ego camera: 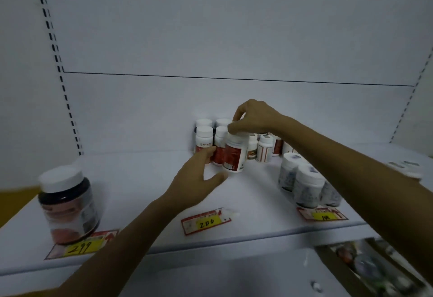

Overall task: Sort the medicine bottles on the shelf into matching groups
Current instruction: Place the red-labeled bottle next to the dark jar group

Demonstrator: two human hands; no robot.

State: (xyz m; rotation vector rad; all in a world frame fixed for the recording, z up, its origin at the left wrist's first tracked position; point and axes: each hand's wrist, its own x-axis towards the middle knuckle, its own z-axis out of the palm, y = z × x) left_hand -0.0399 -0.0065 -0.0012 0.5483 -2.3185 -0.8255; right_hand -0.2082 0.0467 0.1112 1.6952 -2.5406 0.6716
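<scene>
Up on the white shelf (pixel 140 179), looking down from the head cam, the right hand (pixel 255 118) is clamping from above on the cap of a red-label bottle (pixel 234 153). That bottle is leaning tilted right beside the cluster of red-label bottles (pixel 204 138) at the back, so I'm guessing it's joining its twins. Can't tell if its base is touching the shelf. The left hand (pixel 199 174) is reaching in with fingers spread and relaxed, gripping nothing. Its fingertips are touching the cluster, probably steadying it so nothing is tipping. Brown-label bottles (pixel 264 147) are sitting just to the right, grey-blue ones (pixel 302 179) are bunching at front right, and a big dark jar (pixel 68 203) is standing well apart on the left.
</scene>
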